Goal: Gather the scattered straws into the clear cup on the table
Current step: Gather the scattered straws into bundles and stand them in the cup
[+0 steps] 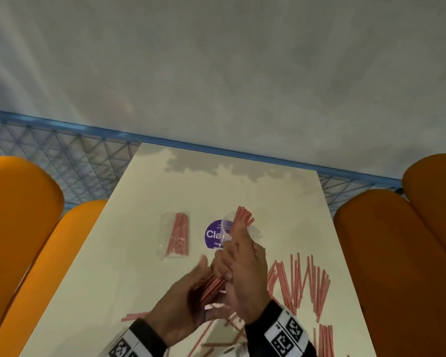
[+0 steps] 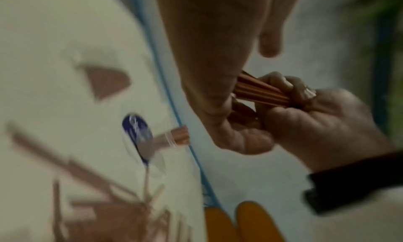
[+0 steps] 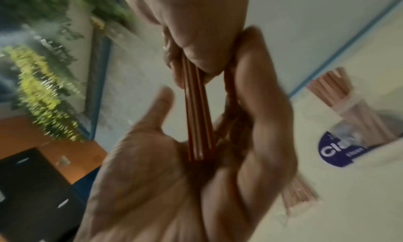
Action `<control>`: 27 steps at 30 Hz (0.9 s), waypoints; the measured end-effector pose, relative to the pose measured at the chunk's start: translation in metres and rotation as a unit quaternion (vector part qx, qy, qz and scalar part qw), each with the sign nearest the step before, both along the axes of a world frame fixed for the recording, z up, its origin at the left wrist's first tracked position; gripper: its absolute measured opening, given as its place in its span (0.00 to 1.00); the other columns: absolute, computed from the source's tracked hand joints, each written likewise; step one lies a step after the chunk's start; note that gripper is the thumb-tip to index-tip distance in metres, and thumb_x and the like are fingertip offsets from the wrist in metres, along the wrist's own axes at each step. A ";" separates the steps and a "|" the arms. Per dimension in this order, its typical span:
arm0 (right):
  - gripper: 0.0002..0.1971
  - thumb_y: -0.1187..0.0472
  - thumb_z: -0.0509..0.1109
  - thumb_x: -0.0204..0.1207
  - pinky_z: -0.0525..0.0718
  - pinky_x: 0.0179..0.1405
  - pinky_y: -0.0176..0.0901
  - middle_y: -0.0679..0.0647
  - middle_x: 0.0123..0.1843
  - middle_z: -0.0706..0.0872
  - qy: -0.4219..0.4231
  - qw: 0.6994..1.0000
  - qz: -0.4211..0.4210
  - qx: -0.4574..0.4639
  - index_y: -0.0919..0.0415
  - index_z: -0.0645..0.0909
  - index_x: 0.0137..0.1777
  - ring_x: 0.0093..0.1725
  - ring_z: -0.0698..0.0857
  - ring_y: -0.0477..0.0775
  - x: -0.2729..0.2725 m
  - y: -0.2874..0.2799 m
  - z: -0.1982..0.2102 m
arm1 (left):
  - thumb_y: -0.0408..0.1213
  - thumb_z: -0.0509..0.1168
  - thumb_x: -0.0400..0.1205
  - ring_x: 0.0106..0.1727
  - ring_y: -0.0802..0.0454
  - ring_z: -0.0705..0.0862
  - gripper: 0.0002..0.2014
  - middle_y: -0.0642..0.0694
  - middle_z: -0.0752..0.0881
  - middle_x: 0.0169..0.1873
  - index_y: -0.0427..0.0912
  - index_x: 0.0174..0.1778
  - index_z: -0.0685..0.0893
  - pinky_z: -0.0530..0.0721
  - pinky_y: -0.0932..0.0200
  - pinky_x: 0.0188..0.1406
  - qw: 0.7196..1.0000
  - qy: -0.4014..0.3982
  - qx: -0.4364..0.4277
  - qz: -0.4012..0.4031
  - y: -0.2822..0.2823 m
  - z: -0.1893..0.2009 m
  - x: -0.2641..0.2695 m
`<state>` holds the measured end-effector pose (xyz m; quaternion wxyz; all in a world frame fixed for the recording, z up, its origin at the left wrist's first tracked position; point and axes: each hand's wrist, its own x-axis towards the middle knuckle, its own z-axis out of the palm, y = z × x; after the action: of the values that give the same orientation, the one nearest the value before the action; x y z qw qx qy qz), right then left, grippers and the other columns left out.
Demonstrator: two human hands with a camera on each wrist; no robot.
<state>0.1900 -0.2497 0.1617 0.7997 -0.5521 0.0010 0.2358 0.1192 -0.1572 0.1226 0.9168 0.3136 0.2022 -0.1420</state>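
A clear cup (image 1: 228, 226) stands mid-table with a fan of red-and-white straws (image 1: 243, 218) leaning out of it; it is blurred in the left wrist view (image 2: 169, 138) and clearer in the right wrist view (image 3: 354, 116). Just in front of it both hands hold one bundle of straws (image 1: 213, 286) above the table. My right hand (image 1: 238, 266) grips the bundle's upper part, fingers curled round it (image 2: 283, 85). My left hand (image 1: 191, 292) cradles the lower end, the straw ends against its palm (image 3: 152, 168), fingers curved along the bundle, thumb apart. Several loose straws (image 1: 301, 284) lie scattered at the right and near edge.
A clear packet of straws (image 1: 177, 235) lies left of the cup, beside a round purple sticker (image 1: 213, 235). Orange seat backs (image 1: 18, 207) (image 1: 397, 253) flank the pale table (image 1: 268, 191). A blue railing (image 1: 165, 140) runs behind the table's far edge.
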 end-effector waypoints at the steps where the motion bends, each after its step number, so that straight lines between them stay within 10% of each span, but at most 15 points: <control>1: 0.24 0.48 0.61 0.84 0.63 0.20 0.39 0.57 0.23 0.53 0.015 1.000 -0.006 -0.001 0.59 0.61 0.29 0.19 0.57 0.50 0.005 -0.004 -0.005 | 0.56 0.70 0.77 0.37 0.45 0.83 0.21 0.38 0.85 0.38 0.39 0.46 0.90 0.85 0.51 0.39 0.993 -0.023 0.104 -0.057 0.005 0.000 0.001; 3: 0.27 0.46 0.62 0.83 0.70 0.24 0.44 0.58 0.25 0.56 0.035 0.999 -0.004 -0.030 0.59 0.61 0.25 0.22 0.63 0.52 0.013 -0.013 -0.021 | 0.46 0.74 0.76 0.28 0.52 0.78 0.09 0.48 0.82 0.25 0.50 0.32 0.87 0.77 0.59 0.33 0.938 -0.073 0.281 -0.190 0.011 0.003 0.009; 6: 0.29 0.45 0.61 0.83 0.77 0.36 0.49 0.56 0.23 0.74 0.027 0.990 0.006 -0.139 0.58 0.73 0.21 0.27 0.76 0.54 0.023 -0.026 -0.047 | 0.43 0.68 0.80 0.19 0.59 0.69 0.22 0.56 0.73 0.14 0.57 0.18 0.78 0.69 0.65 0.25 0.818 -0.074 0.484 -0.303 0.008 0.004 0.026; 11: 0.25 0.42 0.64 0.81 0.66 0.25 0.33 0.45 0.20 0.70 -0.243 0.877 0.100 -0.403 0.54 0.68 0.25 0.22 0.66 0.44 0.060 -0.051 -0.061 | 0.50 0.56 0.81 0.35 0.52 0.73 0.17 0.53 0.70 0.27 0.49 0.27 0.68 0.74 0.57 0.35 0.610 -0.040 0.744 -0.271 -0.003 -0.025 0.050; 19: 0.24 0.46 0.73 0.75 0.67 0.24 0.31 0.45 0.20 0.72 -0.208 0.863 0.054 -0.457 0.59 0.72 0.25 0.21 0.67 0.42 0.123 -0.052 -0.059 | 0.48 0.53 0.82 0.26 0.54 0.72 0.17 0.54 0.71 0.22 0.48 0.27 0.66 0.71 0.61 0.27 0.593 -0.081 0.774 -0.206 -0.012 -0.051 0.100; 27: 0.27 0.48 0.61 0.85 0.67 0.23 0.33 0.49 0.20 0.64 -0.261 0.816 0.200 -0.475 0.57 0.63 0.24 0.21 0.64 0.46 0.122 -0.033 -0.067 | 0.47 0.54 0.82 0.29 0.50 0.77 0.14 0.51 0.78 0.28 0.47 0.34 0.76 0.81 0.55 0.32 0.588 -0.093 0.771 -0.224 -0.007 -0.062 0.111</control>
<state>0.3123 -0.2830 0.0948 0.3435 -0.8921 -0.2069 0.2081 0.2300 -0.1644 0.0604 0.2846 0.9502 0.0734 -0.1037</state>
